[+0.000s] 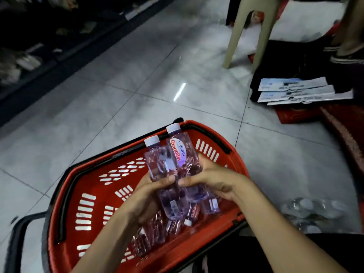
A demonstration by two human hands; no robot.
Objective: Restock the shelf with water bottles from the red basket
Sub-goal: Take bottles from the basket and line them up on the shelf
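A red basket [82, 194] with black handles stands on the tiled floor in front of me. Both my hands are over it, gripping a bunch of clear water bottles with white caps. My left hand [145, 198] holds the left bottle [159, 162] from below. My right hand [212, 180] wraps the labelled bottle [181, 150] from the right. Both bottles stand upright above the basket. Several more bottles [157, 231] lie in the basket under my hands. The shelf [39, 42] runs dark and blurred along the upper left.
A beige plastic stool [248, 34] stands on the floor at the upper right. White flat packs [295, 91] lie on dark goods beside it. A shrink-wrapped pack of bottles [313, 213] sits on the floor at the right. Grey tiles lie between basket and shelf.
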